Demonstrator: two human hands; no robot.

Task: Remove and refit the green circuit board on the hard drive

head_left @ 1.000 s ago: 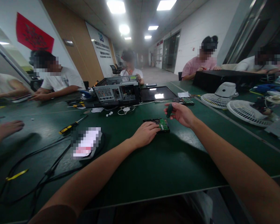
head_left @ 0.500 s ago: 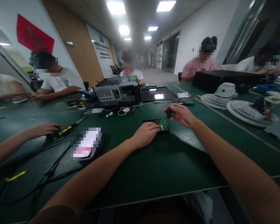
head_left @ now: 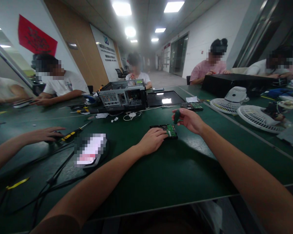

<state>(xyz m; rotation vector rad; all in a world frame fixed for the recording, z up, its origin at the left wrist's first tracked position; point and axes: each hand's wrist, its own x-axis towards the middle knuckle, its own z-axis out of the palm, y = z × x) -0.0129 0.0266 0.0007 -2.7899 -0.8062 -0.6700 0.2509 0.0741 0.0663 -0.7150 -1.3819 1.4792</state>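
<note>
A hard drive (head_left: 171,131) lies flat on the green table in front of me, its green circuit board facing up. My left hand (head_left: 154,138) grips it from the left, fingers bent over its top and covering part of it. In my right hand (head_left: 189,120) is a small screwdriver (head_left: 177,116) with a dark green handle, held nearly upright between thumb and fingers. Its tip points down at the board's right end; whether it touches a screw is too small to tell.
An opened computer case (head_left: 123,96) stands beyond the drive, beside a dark flat panel (head_left: 166,99) and another circuit-board part (head_left: 192,106). White fan parts (head_left: 228,100) lie right. Leftward are a yellow-black screwdriver (head_left: 72,134), cables and another person's hand (head_left: 42,136). Several people sit around.
My right hand and its screwdriver have shifted very slightly, the handle now more upright. My left hand and the hard drive stay put. The other person's hand at left has lifted its fingers a little.
</note>
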